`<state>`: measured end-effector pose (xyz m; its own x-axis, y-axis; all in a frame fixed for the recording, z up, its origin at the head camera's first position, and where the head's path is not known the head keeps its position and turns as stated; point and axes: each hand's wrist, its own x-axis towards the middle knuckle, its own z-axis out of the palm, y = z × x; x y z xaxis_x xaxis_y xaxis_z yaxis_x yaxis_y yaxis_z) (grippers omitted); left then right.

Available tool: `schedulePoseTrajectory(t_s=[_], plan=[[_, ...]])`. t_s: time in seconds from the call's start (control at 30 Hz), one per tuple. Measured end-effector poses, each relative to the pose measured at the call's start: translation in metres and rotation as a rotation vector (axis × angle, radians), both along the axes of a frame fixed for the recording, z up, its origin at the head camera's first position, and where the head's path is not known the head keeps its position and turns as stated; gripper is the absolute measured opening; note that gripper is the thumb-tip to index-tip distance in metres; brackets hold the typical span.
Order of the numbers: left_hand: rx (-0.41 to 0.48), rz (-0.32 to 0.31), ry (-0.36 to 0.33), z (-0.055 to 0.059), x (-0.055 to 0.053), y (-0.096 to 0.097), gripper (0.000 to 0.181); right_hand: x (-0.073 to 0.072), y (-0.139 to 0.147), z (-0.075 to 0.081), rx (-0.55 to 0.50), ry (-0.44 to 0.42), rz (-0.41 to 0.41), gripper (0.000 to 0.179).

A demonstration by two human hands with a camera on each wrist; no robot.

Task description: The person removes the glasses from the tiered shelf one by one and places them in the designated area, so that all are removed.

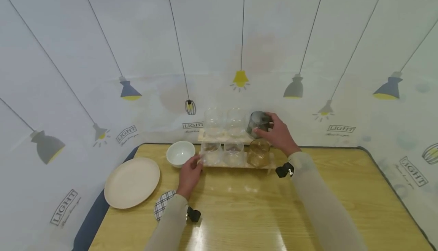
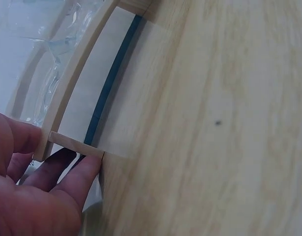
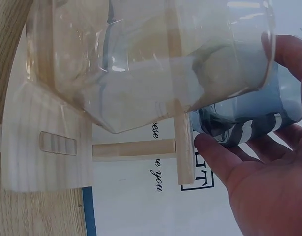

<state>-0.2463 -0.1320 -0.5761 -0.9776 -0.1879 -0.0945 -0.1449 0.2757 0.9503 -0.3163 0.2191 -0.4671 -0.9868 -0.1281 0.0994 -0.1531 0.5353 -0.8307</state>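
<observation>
A two-tier wooden rack [image 3: 47, 167] stands at the table's back, against the wall. My right hand [image 1: 278, 135] grips a dark grey glass [image 1: 259, 119] at the right end of the upper tier, thumb and fingers round its side. Directly below sits an amber glass [image 1: 259, 154] on the lower tier. Clear glasses [image 1: 211, 152] fill the other places on both tiers. My left hand [image 1: 189, 174] holds the rack's left end. In the left wrist view, its thumb and fingers pinch round the shelf edge [image 2: 70, 83] and the leg.
Left of the rack is a white bowl [image 1: 180, 153], close to my left hand. A large pale plate [image 1: 131, 182] lies farther left. A checkered round mat [image 1: 162, 205] is partly hidden under my left forearm. The printed wall [image 1: 205, 53] rises right behind the rack.
</observation>
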Motion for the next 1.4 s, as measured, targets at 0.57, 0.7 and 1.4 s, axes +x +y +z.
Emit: schedulePoseTrajectory(t_s=[0.57,0.7,1.4], plan=[[0.075,0.005,-0.076,0.006,0.002,0.002,0.035,0.008,0.019,0.003,-0.016,0.009,-0.001,0.096],[0.082,0.006,-0.087,0.006,0.003,0.001,0.036,0.018,0.033,0.006,-0.016,0.014,-0.01,0.096],[0.101,-0.01,-0.071,0.009,0.0,0.001,0.034,0.101,0.076,-0.006,0.093,0.096,-0.065,0.089]])
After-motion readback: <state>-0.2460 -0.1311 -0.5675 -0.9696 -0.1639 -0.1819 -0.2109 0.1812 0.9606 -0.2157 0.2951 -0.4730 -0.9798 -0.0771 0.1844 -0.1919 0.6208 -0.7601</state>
